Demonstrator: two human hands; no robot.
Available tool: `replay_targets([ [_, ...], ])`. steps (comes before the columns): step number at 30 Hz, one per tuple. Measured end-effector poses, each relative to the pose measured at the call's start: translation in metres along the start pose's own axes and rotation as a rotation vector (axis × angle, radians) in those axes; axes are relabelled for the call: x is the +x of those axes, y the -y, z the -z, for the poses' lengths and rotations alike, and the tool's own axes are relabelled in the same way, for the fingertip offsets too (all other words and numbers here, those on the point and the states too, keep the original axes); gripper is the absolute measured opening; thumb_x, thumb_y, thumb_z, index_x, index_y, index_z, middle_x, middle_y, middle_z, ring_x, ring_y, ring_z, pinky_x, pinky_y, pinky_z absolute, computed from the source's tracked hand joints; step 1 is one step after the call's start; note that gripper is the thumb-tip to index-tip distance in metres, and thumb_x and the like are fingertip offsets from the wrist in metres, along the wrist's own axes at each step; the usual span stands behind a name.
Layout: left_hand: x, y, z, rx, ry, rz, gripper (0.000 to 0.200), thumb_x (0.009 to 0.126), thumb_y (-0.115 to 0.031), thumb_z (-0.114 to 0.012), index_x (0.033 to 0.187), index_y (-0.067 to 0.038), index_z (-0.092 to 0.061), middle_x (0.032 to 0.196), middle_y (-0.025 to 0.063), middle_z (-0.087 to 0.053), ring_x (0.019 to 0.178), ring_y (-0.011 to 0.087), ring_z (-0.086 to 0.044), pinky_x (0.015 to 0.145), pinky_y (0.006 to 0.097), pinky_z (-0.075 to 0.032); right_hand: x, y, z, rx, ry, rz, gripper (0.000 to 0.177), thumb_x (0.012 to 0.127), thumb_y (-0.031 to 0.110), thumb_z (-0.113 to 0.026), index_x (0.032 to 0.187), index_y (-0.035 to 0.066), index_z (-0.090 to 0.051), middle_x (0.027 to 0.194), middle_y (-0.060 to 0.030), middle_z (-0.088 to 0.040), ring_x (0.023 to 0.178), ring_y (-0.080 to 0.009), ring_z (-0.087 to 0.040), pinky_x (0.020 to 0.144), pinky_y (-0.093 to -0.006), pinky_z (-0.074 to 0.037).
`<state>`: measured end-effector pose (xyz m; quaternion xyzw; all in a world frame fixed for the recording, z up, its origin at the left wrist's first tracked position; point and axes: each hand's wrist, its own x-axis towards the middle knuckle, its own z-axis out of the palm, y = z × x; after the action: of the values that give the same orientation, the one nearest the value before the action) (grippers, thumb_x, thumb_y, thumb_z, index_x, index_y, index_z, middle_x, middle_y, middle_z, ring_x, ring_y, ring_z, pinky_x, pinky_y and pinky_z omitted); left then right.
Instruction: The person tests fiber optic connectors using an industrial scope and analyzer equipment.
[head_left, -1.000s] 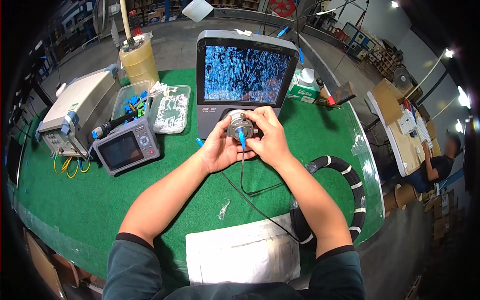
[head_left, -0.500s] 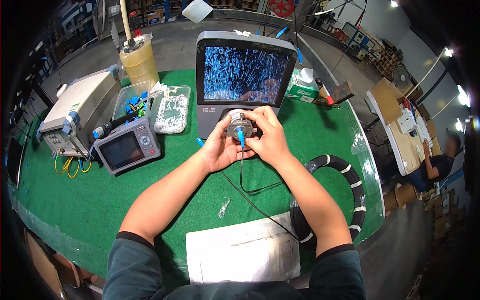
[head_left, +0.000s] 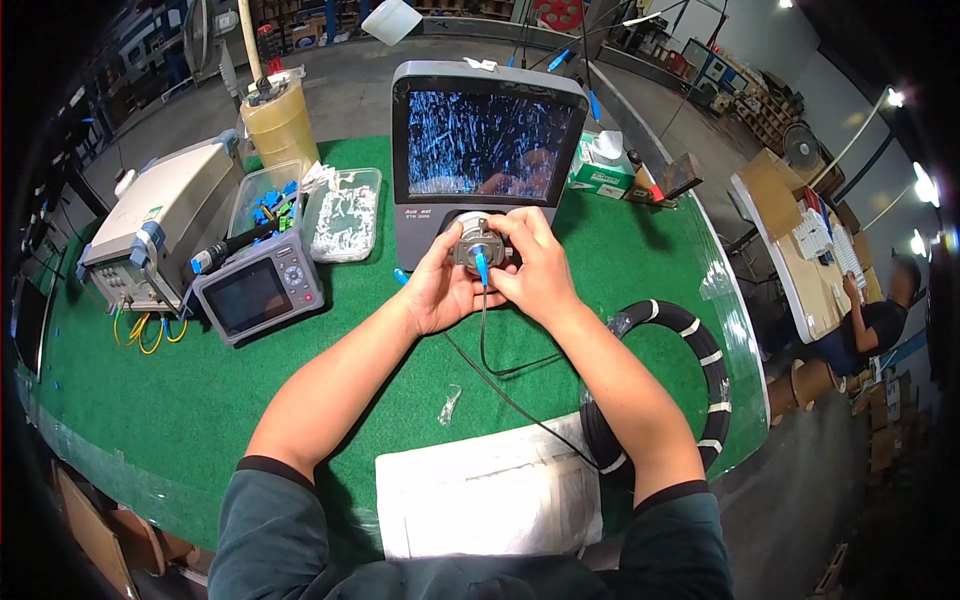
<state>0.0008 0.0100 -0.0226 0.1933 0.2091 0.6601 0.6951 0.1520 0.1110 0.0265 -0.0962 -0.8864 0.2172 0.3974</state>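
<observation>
A monitor device (head_left: pixel 487 145) with a speckled blue and black screen stands at the back of the green table. On its front is a round metal fixture (head_left: pixel 470 243), with a blue connector (head_left: pixel 481 266) in its middle and a black cable (head_left: pixel 484 330) hanging from it. My left hand (head_left: pixel 437 290) is wrapped round the fixture's left side and underside, palm up. My right hand (head_left: pixel 533 265) closes on the fixture's right side, thumb and fingertips beside the blue connector. A second blue connector (head_left: pixel 401 276) sticks out left of my left hand.
A coiled black cable (head_left: pixel 716 385) lies right, a white packet (head_left: pixel 490 490) in front. Left are a handheld tester (head_left: pixel 262 290), a bench instrument (head_left: pixel 160 215), and plastic boxes (head_left: pixel 345 215). A green carton (head_left: pixel 600 170) is behind; a person (head_left: pixel 880 325) sits far right.
The view has shifted slightly. The streak pattern on the screen has changed and looks sparser. Both hands stay at the fixture, with little visible movement.
</observation>
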Motion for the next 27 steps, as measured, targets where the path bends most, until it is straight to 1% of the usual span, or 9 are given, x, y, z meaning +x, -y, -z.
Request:
replay_targets([
  [3,0.002,-0.002,0.005,-0.015,0.023,0.019,0.074,0.101,-0.067,-0.046,0.14,-0.005,-0.056,0.129,0.0192,-0.066,0.115,0.031,-0.068,0.104,0.0513,-0.053,0.0,0.004,0.006,-0.077,-0.052,0.121,0.073,0.064,0.01,-0.086,0.132,0.013,-0.06,0.115,-0.0121,-0.058,0.104,-0.0352,-0.064,0.086,-0.0443,-0.056],
  [6,0.004,-0.001,0.01,-0.047,0.064,0.039,0.074,0.102,-0.065,-0.044,0.14,-0.003,-0.056,0.129,0.0205,-0.066,0.114,0.0311,-0.068,0.101,0.0492,-0.054,-0.002,0.009,0.013,-0.117,-0.077,0.193,0.075,0.063,0.009,-0.086,0.133,0.012,-0.062,0.115,-0.0117,-0.058,0.103,-0.0332,-0.063,0.086,-0.043,-0.055],
  [11,0.007,-0.002,0.018,-0.104,0.141,0.059,0.069,0.104,-0.063,-0.042,0.137,-0.005,-0.057,0.128,0.0157,-0.068,0.111,0.0287,-0.069,0.101,0.048,-0.054,-0.01,0.024,0.014,-0.162,-0.092,0.337,0.037,0.068,0.008,-0.082,0.104,0.015,-0.08,0.087,-0.0012,-0.062,0.084,-0.0227,-0.062,0.074,-0.0361,-0.052],
  [16,0.002,-0.005,0.008,-0.141,0.181,0.046,0.065,0.105,-0.06,-0.043,0.134,-0.005,-0.06,0.126,0.0157,-0.07,0.114,0.0299,-0.069,0.101,0.0476,-0.056,-0.012,0.051,0.017,-0.064,-0.1,0.399,0.034,0.07,0.008,-0.082,0.103,0.013,-0.08,0.085,-0.0019,-0.065,0.081,-0.0231,-0.064,0.072,-0.0359,-0.053],
  [19,0.005,-0.008,0.006,-0.035,0.082,0.064,0.073,0.102,-0.064,-0.044,0.138,-0.003,-0.057,0.131,0.0198,-0.066,0.116,0.0325,-0.067,0.106,0.0479,-0.053,-0.026,0.061,0.016,0.066,0.096,0.366,0.036,0.079,-0.004,-0.074,0.113,0.007,-0.076,0.091,-0.0063,-0.073,0.079,-0.0213,-0.069,0.075,-0.0356,-0.056],
  [20,0.01,-0.007,0.012,-0.047,0.091,0.092,0.076,0.101,-0.066,-0.045,0.14,-0.001,-0.056,0.133,0.0216,-0.064,0.117,0.0336,-0.066,0.107,0.0482,-0.051,-0.037,0.069,0.014,0.085,0.116,0.336,0.036,0.079,-0.004,-0.074,0.113,0.007,-0.076,0.091,-0.0063,-0.073,0.079,-0.0213,-0.069,0.075,-0.0356,-0.056],
  [23,0.009,-0.008,0.011,0.022,0.096,0.074,0.081,0.1,-0.067,-0.044,0.141,0.001,-0.054,0.134,0.0233,-0.063,0.118,0.0343,-0.065,0.109,0.049,-0.05,-0.065,0.102,0.017,0.816,0.296,-0.39,0.025,0.1,0.002,-0.059,0.123,-0.003,-0.07,0.108,-0.0107,-0.076,0.097,-0.0152,-0.072,0.089,-0.0294,-0.057],
  [26,0.018,-0.006,0.017,0.064,0.123,0.054,0.081,0.102,-0.068,-0.038,0.139,0.002,-0.055,0.128,0.023,-0.065,0.114,0.0324,-0.068,0.104,0.0478,-0.055,-0.077,0.127,0.03,1.216,0.418,-0.741,0.033,0.102,0.004,-0.059,0.133,-0.004,-0.06,0.117,-0.0135,-0.072,0.091,-0.0165,-0.072,0.078,-0.0278,-0.057],
  [27,0.016,-0.005,0.025,-0.079,0.186,0.089,0.076,0.096,-0.065,-0.053,0.138,-0.002,-0.058,0.124,0.0225,-0.068,0.11,0.0385,-0.069,0.101,0.0558,-0.054,-0.081,0.133,0.036,1.221,0.417,-0.755,0.033,0.102,0.004,-0.059,0.133,-0.004,-0.06,0.117,-0.0135,-0.072,0.091,-0.0165,-0.072,0.078,-0.0278,-0.057],
])
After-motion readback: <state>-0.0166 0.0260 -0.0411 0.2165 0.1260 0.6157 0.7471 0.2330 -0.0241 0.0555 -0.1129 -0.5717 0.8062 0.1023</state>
